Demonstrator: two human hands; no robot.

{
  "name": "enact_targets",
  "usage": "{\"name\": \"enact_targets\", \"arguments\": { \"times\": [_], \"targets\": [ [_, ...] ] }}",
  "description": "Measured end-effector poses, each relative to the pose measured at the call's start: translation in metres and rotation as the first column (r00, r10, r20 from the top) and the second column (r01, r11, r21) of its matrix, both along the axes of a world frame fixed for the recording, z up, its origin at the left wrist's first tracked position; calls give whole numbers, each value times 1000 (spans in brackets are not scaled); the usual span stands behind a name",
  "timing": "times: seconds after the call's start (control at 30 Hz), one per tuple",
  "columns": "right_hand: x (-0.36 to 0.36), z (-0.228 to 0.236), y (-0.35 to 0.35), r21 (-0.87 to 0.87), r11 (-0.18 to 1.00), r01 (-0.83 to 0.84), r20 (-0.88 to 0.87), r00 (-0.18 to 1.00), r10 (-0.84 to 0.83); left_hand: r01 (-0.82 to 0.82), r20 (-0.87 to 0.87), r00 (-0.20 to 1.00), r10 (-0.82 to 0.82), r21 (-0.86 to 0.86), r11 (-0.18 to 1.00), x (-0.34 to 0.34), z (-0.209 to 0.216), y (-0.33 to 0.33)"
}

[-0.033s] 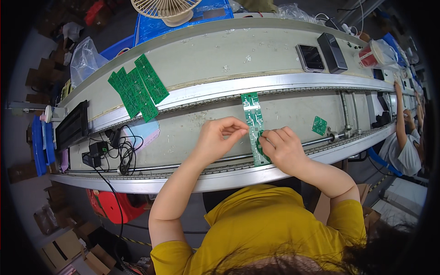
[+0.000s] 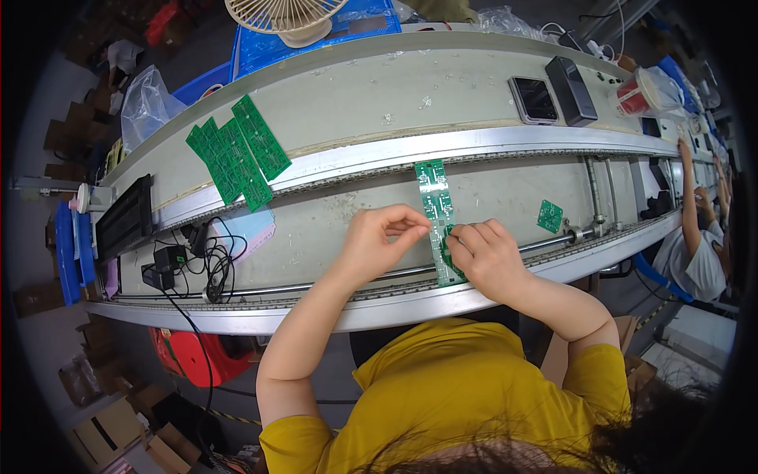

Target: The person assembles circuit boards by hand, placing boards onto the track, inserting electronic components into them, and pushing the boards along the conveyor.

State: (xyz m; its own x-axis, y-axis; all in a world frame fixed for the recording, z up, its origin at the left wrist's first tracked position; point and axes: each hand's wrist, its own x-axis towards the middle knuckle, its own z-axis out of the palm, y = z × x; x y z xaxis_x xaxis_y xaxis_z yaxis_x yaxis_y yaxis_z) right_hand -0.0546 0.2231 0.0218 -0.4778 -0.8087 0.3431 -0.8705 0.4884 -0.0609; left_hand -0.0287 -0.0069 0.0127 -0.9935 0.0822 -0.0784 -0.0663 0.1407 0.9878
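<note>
A long green circuit board strip (image 2: 432,183) spans the gap between the two metal rails of the conveyor in front of me. At its left edge, my left hand (image 2: 380,239) is closed in a pinch, thumb against forefinger; anything between the fingertips is too small to make out. Over the strip's nearer right side, my right hand (image 2: 491,259) has its fingers bent and pressed together. Those fingertips hide part of the board, and a darker green patch shows beside them. What they grip, if anything, is hidden.
Several green boards (image 2: 239,150) lie overlapping at the far left. One small green board (image 2: 550,216) rests right of my hands. Black adapters and cables (image 2: 212,257) lie left between the rails. A phone (image 2: 534,100) and a dark box (image 2: 572,92) sit on the far ledge.
</note>
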Motion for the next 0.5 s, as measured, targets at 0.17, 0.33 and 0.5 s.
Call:
{"name": "enact_targets", "arguments": {
  "times": [0.17, 0.33, 0.5],
  "targets": [
    [7, -4, -4, 39, 998, 57, 33, 998, -58, 98, 98, 990, -104, 62, 993, 3, -2, 9],
    [12, -8, -8, 51, 994, 98, 43, 994, -100, 69, 189, 978, -92, 125, 990, 3, -1, 11],
    [17, -11, -9, 65, 985, 161, 61, 984, -165, 64, 196, 977, -86, 120, 991, 3, -2, 11]
  ]
}}
